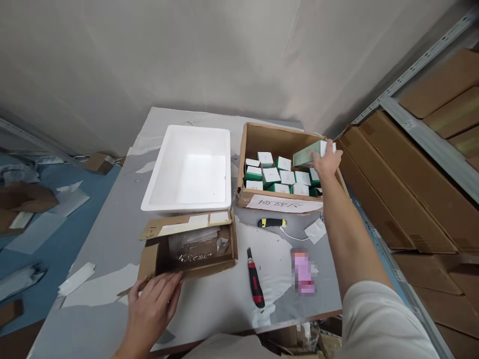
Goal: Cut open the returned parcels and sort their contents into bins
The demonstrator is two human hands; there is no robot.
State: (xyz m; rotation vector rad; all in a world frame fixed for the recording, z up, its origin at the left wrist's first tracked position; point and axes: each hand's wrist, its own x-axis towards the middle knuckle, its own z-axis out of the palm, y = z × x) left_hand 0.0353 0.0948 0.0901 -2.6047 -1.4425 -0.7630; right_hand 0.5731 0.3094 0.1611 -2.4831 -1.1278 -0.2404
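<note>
Illegible handwriting (284, 203) labels a large carton (275, 134), at whose right end the right hand (328, 160) holds a tilted green-and-white box (309, 153). The left hand (154, 303) touches a smaller carton (212, 268), grip unclear; a red-black cutter (256, 283) lies nearby.

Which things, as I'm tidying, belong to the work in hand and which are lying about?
Apparently in use: green carton in right hand; large cardboard box; small cardboard box at left hand.
Probably lying about: red cutter; yellow cutter; white scrap.
</note>
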